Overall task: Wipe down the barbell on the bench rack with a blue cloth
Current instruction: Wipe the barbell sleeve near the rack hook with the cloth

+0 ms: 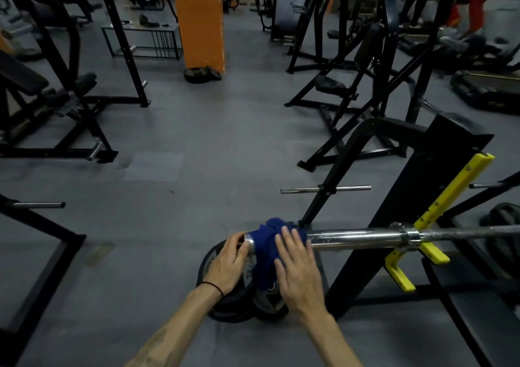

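Observation:
A chrome barbell lies across the yellow hooks of a black bench rack, its sleeve pointing left. A blue cloth is draped over the sleeve near its end and hangs down below it. My right hand rests flat on the cloth, fingers spread over the sleeve. My left hand is curled around the very end of the sleeve, left of the cloth.
Black weight plates lie on the grey floor right under my hands. Chrome plate pegs stick out from the rack behind the bar. An orange pillar and other black machines stand farther off; open floor spreads to the left.

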`<state>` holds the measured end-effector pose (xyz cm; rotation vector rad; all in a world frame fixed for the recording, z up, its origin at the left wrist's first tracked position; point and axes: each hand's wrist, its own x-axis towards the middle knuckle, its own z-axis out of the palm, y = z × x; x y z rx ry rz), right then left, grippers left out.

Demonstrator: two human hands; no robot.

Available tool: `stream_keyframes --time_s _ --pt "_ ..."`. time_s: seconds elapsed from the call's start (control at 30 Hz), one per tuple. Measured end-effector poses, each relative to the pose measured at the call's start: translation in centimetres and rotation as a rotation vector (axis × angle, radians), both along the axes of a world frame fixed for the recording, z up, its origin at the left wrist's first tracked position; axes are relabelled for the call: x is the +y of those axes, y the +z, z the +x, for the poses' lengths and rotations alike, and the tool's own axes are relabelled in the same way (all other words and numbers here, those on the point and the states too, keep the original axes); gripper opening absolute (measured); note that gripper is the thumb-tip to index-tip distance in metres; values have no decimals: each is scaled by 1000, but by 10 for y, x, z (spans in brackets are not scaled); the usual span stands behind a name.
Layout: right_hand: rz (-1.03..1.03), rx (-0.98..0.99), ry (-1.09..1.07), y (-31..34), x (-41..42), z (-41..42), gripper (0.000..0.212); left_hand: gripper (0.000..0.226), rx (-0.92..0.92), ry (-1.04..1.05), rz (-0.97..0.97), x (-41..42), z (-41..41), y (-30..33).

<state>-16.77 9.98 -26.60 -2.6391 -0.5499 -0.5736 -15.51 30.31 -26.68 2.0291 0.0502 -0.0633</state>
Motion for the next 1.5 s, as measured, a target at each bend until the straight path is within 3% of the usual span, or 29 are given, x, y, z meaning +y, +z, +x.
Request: stream_keyframes --time_s 0.13,0.3,0.4,0.53,0.6,0.73,0.8,0.9,1.0,1.1,1.27,1.37,1.5 --pt "234 71 -150 5 26 3 53 57 -6 -10 29 2 2 -1" --pt "63 45 110 -3 36 -8 55 52 -55 5 8 2 3 -6" --pt "5 -25 84 -4 9 -2 53 54 -52 20 6 3 2 -15" --pt "269 47 -130 -6 15 -5 54 58 -52 57 -60 -2 -1 -20" --pt "336 108 -132 -7 38 -11 56 62 -52 104 -107 -7 -4 -23" --pt "74 56 121 -10 35 -13 56 67 -69 174 -149 -14 -1 -27" --pt "-18 -16 140 -9 12 -4 53 62 -80 196 -144 -17 -1 -23" --pt "133 -1 -39 -6 -5 6 52 64 -98 200 -160 -19 -1 -20" --pt "304 66 -151 -3 29 3 53 67 -78 213 -168 -20 0 -17" --pt "184 69 40 -3 54 -7 55 46 -64 214 -146 -21 0 -9" --pt "-50 -16 119 -3 12 1 53 41 -71 184 -93 -14 1 -10" --pt "27 0 2 -2 -4 5 52 44 -76 182 -120 -14 1 -11" --pt "207 58 -96 -3 33 -4 56 46 -83 205 -153 -21 -1 -11"
